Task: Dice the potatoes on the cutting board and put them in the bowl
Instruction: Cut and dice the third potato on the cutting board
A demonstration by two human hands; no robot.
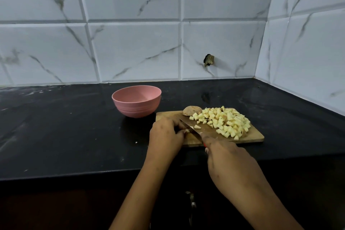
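- Step in hand, by my read: dicing the last bit of one potato. Cutting is far along; nothing is in the bowl yet.
- left hand point(166, 134): fingers curled, pinching a small potato piece point(187, 130) at the left end of the cutting board point(255, 137). The piece is mostly hidden under the fingertips.
- right hand point(229, 160): wrapped round the handle of the knife point(194, 129). The handle is nearly all covered, with a bit of red showing. The blade runs up-left across the board to the piece, edge down.
- diced pile point(225, 121): pale cubes heaped on the right half of the board, a few strays lying near the blade.
- potato half point(191, 110): skin on, uncut, at the back edge of the board, just beside the pile.
- bowl point(136, 108): pink, upright, looks empty, on the black counter point(65, 127) just behind and left of the board's corner.
- To do it well:
  - The piece is tiny, so tuck the left fingertips back and let the knuckles guide the blade.
  - Use short straight chops, with the tip kept on the board.
  - Match the cube size to the pile.
  - Push the strays into the pile to free cutting room.
- Risk: a nicked fingertip, or the piece slipping or rolling out of the pinch.
- Likely after: the skin-on half gets diced, then everything goes into the bowl.
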